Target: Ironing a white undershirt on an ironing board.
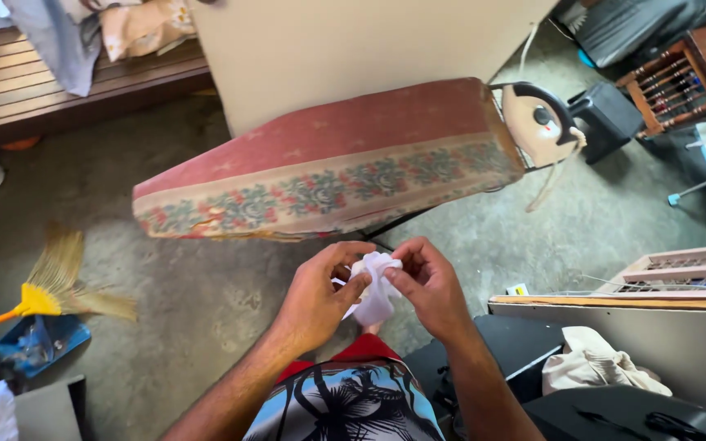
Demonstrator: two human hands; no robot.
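Both my hands hold a small white cloth (376, 287) in front of my body. My left hand (320, 294) pinches its left side with thumb and fingers. My right hand (428, 282) grips its right side, fingers curled over it. The cloth hangs crumpled between them, above my patterned shorts. Just beyond my hands stands an ironing board (328, 163) with a red flowered cover, nothing lying on it. An iron (539, 122) rests upright at the board's right end.
A yellow broom (51, 290) and blue dustpan (38, 343) lie on the concrete floor at left. A wooden bench (59, 82) with clothes sits at the back left. Beige cloth (594, 367) lies on a dark surface at right, near a black stool (606, 118).
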